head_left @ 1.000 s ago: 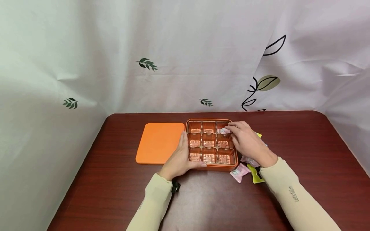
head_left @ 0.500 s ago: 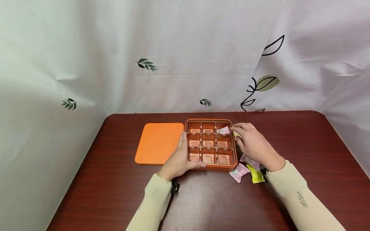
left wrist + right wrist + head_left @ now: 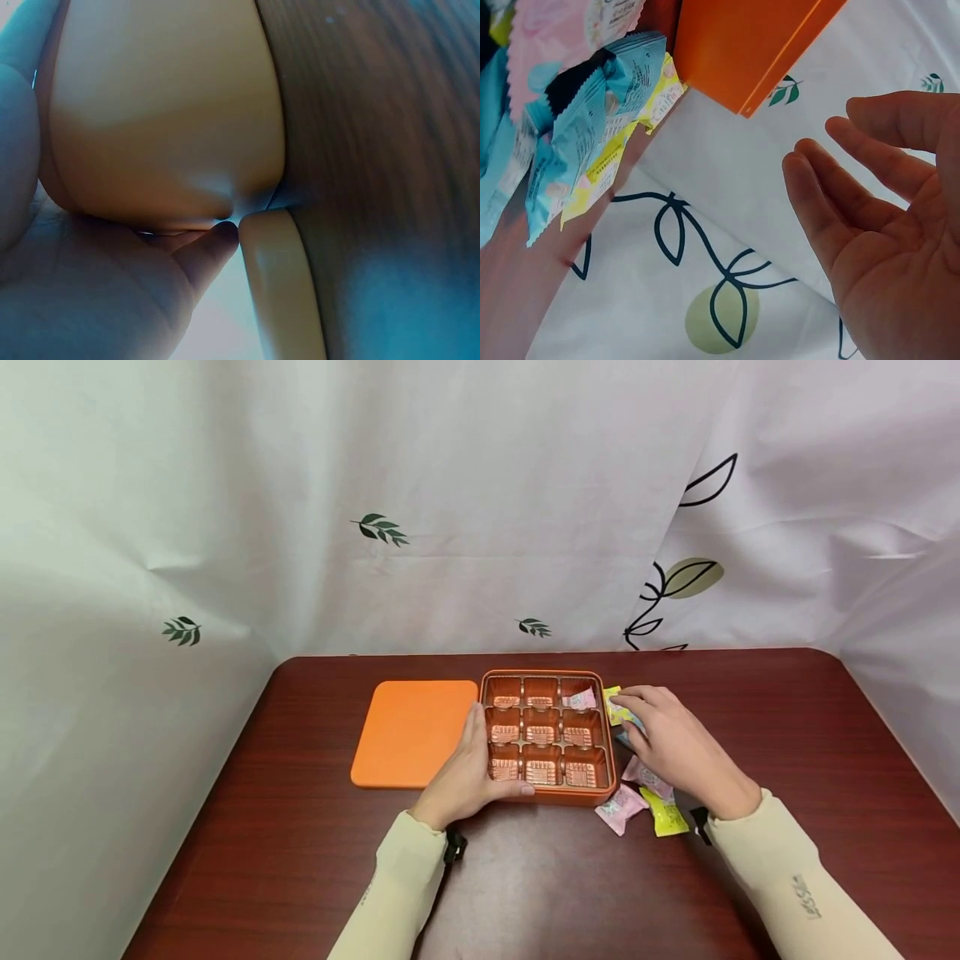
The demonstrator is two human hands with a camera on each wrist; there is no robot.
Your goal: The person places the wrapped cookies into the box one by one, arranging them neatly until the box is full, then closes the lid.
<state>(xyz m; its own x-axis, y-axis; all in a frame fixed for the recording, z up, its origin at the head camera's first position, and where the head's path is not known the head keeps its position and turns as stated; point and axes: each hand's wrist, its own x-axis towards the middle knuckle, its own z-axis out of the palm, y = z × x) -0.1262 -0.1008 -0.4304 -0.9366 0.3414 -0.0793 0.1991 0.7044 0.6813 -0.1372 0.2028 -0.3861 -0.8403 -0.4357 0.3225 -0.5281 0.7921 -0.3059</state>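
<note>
An orange box (image 3: 551,795) with a copper-coloured divided tray sits mid-table, a pink-wrapped candy (image 3: 579,699) in its far right compartment. My left hand (image 3: 465,781) rests against the box's near left corner, fingers straight along the left wall and thumb across the front. To the right of the box, my right hand (image 3: 678,745) hovers over wrapped candies, fingers relaxed and apart. The right wrist view shows nothing between those fingers. Beside them lie a yellow candy (image 3: 615,703) and a blue candy (image 3: 592,120), the latter partly hidden in the head view.
An orange lid (image 3: 412,735) lies flat left of the box. Pink candies (image 3: 622,808) and another yellow candy (image 3: 663,814) lie at the box's near right corner. White patterned cloth (image 3: 450,527) hangs behind the dark red wooden table (image 3: 300,860).
My right hand has let go of the pink candy in the far right compartment and moved right and nearer, over the loose candies. My left hand stays at the box.
</note>
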